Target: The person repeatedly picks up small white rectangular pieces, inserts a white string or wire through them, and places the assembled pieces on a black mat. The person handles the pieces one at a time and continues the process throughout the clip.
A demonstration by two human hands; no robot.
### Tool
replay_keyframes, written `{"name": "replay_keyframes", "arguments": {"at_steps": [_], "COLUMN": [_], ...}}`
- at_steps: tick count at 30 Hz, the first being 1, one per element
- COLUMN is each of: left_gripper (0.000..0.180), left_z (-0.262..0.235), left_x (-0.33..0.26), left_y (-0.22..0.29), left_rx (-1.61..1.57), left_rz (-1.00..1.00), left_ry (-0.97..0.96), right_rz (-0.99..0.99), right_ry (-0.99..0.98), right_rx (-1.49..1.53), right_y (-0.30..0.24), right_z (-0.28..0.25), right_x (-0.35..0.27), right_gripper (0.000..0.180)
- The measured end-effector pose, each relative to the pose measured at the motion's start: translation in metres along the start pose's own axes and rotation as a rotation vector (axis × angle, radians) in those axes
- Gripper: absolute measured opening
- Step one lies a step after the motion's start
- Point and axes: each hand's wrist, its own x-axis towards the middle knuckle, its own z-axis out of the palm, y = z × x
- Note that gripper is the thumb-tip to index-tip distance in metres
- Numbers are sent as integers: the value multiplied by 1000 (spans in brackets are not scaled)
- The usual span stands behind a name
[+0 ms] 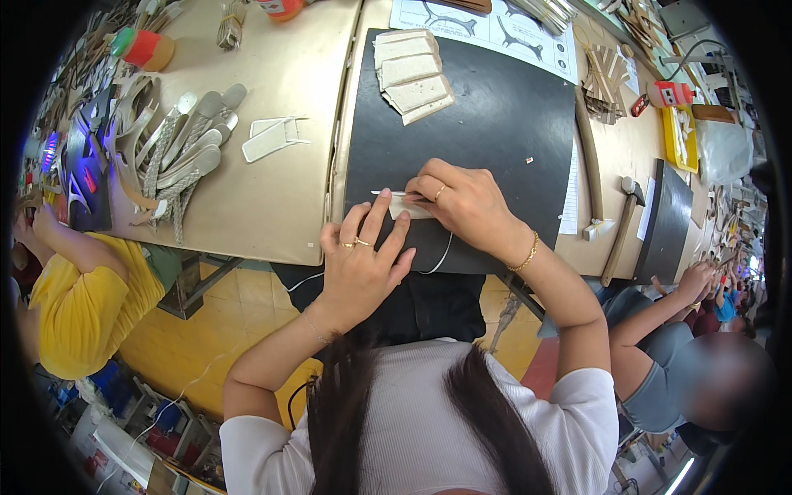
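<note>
A small cream rectangular piece (410, 208) lies on the black work mat (487, 107), close to its front edge. My left hand (363, 260) rests at its left side with the fingers spread, the fingertips pressing on or beside it. My right hand (466, 205) reaches over from the right, its fingers bent and pinched together at the piece's far edge. A thin white edge shows by my left fingertips. What exactly lies between the right fingertips is partly hidden. Farther back on the mat is a fanned stack of cream rectangular pieces (412, 73).
At left lie braided and plain straps (186, 148), pale loops (274, 139) and an orange bottle (142, 49) with a green lid. At right are a hammer (624, 223), a wooden-handled tool (590, 157) and a yellow tray (681, 139). People sit on both sides, one in a yellow shirt (95, 305).
</note>
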Motion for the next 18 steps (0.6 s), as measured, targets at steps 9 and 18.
{"name": "replay_keyframes", "arguments": {"at_steps": [9, 18], "left_gripper": [53, 52], "left_z": [-5, -4], "left_x": [4, 4], "left_y": [-1, 1], "left_rx": [80, 139], "left_rz": [35, 36], "left_ry": [-11, -21], "right_rz": [-70, -65], "right_ry": [-110, -98], "right_rx": [-141, -226], "right_y": [4, 7], "right_z": [-26, -37], "right_x": [-16, -34], "right_gripper": [19, 30]}}
